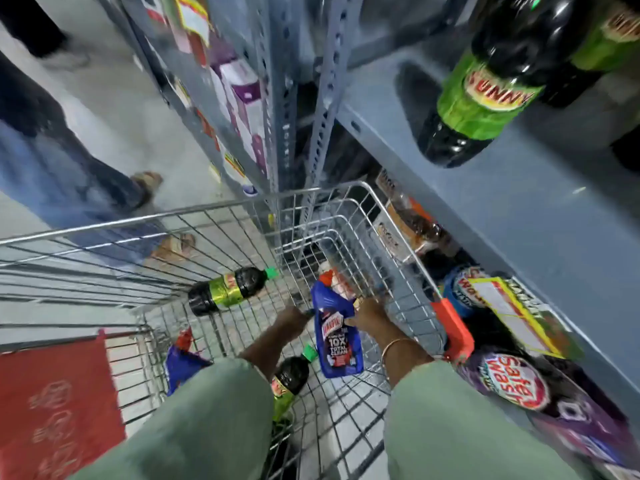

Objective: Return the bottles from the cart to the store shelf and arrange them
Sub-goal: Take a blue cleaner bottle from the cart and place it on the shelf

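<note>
I look down into a wire shopping cart (221,211). A blue Harpic bottle (341,344) with a red cap is in its right half, and both my hands are on it. My left hand (292,320) curls against the bottle's left shoulder and my right hand (370,313) grips the right shoulder. A dark soda bottle (228,291) with a green label lies on the cart floor further in. A second one (292,374) lies under my left forearm. Another blue bottle (181,363) is partly hidden by my left sleeve. The grey shelf (519,216) at the right holds a matching dark soda bottle (485,91).
The lower shelf holds purple Safe Wash bottles (516,381) and a yellow-framed price tag (512,313). The cart's orange corner (455,332) almost touches the shelf unit. A red seat flap (55,403) hangs at the cart's near left. A person (69,168) stands beyond the cart.
</note>
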`<state>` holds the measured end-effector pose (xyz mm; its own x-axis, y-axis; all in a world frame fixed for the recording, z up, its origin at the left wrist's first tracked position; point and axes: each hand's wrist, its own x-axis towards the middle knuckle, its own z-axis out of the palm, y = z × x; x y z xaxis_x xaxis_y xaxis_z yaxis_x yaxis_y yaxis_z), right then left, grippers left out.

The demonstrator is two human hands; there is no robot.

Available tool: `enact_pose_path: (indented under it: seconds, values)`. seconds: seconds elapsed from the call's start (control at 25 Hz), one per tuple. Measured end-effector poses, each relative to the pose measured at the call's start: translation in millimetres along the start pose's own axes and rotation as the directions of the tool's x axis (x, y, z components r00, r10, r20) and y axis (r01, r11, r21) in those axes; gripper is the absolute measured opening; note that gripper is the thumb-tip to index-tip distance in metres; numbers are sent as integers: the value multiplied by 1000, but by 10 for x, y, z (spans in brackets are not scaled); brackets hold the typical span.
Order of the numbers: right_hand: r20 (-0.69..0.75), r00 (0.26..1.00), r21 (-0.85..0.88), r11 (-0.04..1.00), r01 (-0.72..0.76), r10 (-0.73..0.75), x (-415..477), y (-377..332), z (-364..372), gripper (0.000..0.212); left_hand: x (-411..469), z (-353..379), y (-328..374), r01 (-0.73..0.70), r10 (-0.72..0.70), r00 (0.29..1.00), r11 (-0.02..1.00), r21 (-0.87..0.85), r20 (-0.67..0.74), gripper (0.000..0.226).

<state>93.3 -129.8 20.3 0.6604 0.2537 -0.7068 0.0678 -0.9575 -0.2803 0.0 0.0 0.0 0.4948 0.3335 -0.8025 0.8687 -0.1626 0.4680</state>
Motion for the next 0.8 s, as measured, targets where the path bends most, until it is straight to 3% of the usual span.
enact_pose_path:
  seconds: [0.16, 0.28, 0.44, 0.52, 0.64, 0.8]
  values:
    - [88, 991, 65, 993, -103, 97, 310, 159, 219, 52, 310, 368, -81, 54, -55, 997, 998, 19, 57, 49]
    - [137, 983, 169, 974, -148, 125, 435, 207, 341, 59, 413, 446, -60, 50, -50, 999, 999, -16, 12, 52]
    - [172, 975, 384, 902, -197, 140, 393, 239, 284, 58, 373, 429, -53, 17, -19, 1000, 989, -145, -12, 53]
    - [188, 972, 422, 883, -207, 138, 345, 226, 266, 60, 318, 415, -76, 7, -6, 1000, 951, -309, 5, 41]
    - [120, 988, 496, 856, -147, 101, 184, 93, 196, 59, 212, 271, -14, -44, 11, 997, 886, -461, -74, 25]
    - [-103, 995, 615, 786, 57, 8, -337, -147, -166, 56, -341, -45, 297, -233, 139, 968, 805, -545, -208, 17]
